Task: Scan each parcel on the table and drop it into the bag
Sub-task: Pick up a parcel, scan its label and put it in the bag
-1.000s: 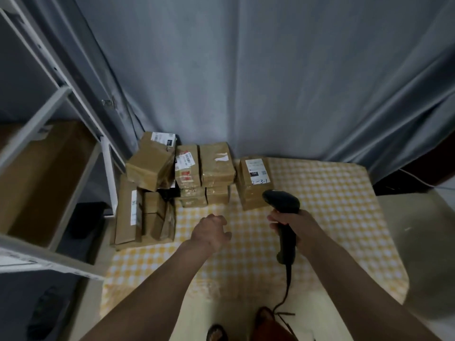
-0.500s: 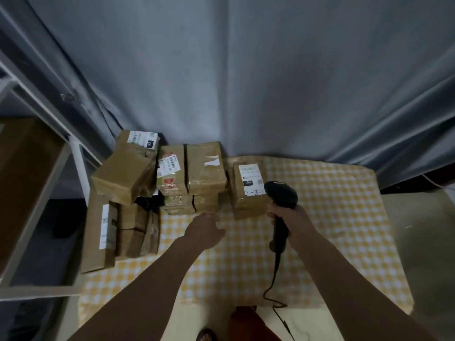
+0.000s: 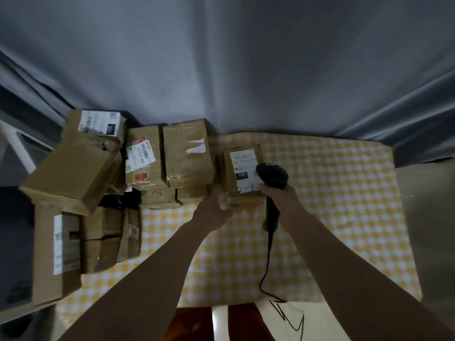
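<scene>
Right hand (image 3: pixel 279 195) grips the scanner (image 3: pixel 272 175) over the labelled parcel (image 3: pixel 242 173); left hand (image 3: pixel 214 207), grasp unclear, should tilt its label squarely toward the scanner.

A pleated grey-blue fabric curtain (image 3: pixel 246 65) hangs behind the worktop's yellow-and-white checked cloth (image 3: pixel 344 205). A white metal shelf frame (image 3: pixel 18 148) stands at left in dim light.
</scene>
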Demonstrator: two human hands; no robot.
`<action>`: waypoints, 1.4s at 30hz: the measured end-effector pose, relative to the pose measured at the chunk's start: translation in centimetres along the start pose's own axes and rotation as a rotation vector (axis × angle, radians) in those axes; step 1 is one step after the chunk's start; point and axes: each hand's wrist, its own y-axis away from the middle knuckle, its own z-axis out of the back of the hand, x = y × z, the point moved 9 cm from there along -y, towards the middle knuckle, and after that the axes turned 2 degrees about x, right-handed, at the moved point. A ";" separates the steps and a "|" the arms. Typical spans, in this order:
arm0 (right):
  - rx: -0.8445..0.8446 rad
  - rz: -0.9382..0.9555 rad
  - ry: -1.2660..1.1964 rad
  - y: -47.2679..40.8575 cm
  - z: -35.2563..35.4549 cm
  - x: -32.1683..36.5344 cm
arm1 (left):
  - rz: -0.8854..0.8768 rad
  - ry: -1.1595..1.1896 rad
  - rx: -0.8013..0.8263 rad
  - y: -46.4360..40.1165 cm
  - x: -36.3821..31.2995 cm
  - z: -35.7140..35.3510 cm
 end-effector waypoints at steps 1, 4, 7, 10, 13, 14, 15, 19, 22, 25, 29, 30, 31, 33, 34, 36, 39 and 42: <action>-0.004 0.001 -0.006 -0.8 -0.3 0.0 | 0.007 0.053 0.015 -0.6 -0.1 -0.1; -0.024 -0.023 -0.011 -2.8 -0.7 -0.1 | 0.055 0.277 0.035 -2.3 0.2 -0.5; -0.023 -0.065 -0.030 -3.9 -1.1 -0.8 | 0.083 0.475 0.072 -3.5 0.3 -1.2; 0.007 -0.048 -0.082 -3.6 -2.0 -1.4 | 0.090 0.653 0.122 -3.6 0.0 -2.4; -0.028 -0.024 -0.068 -2.2 -1.9 -2.1 | 0.091 0.712 0.089 -3.3 -0.1 -2.7; -0.033 -0.019 -0.067 -1.7 -1.8 -2.1 | 0.090 0.742 0.077 -3.1 0.0 -2.8; -0.032 -0.007 -0.074 -1.0 -1.7 -2.0 | 0.092 0.784 0.055 -2.7 0.1 -2.6; -0.038 0.061 -0.108 2.4 -1.4 -1.5 | 0.081 0.916 -0.016 -0.9 0.3 -1.3; -0.030 0.115 -0.129 5.2 -1.5 -1.0 | 0.071 0.891 -0.032 0.3 -0.4 0.4; -0.018 0.176 -0.130 8.3 -1.8 1.0 | 0.022 0.815 -0.101 1.9 -0.8 3.2; 0.039 0.287 -0.103 12.8 -3.0 5.1 | -0.090 0.784 -0.134 5.4 -1.6 7.4; 0.044 0.321 -0.079 13.9 -3.3 6.2 | -0.121 0.798 -0.142 6.4 -1.8 8.5; 0.039 0.351 -0.056 14.9 -3.6 7.2 | -0.148 0.822 -0.125 7.2 -2.1 9.5; 0.035 0.410 -0.018 17.0 -4.2 9.6 | -0.193 0.827 -0.043 8.9 -3.0 11.2; 0.046 0.438 0.002 18.1 -4.7 10.9 | -0.211 0.798 -0.023 9.7 -3.4 12.2; 0.077 0.488 0.033 20.4 -5.8 13.1 | -0.259 0.796 -0.031 11.1 -4.0 14.6; 0.120 0.561 0.056 23.5 -7.4 16.1 | -0.313 0.864 -0.116 14.0 -4.3 18.6; 0.164 0.639 0.109 26.4 -9.2 18.4 | -0.362 0.926 -0.166 16.7 -4.2 21.7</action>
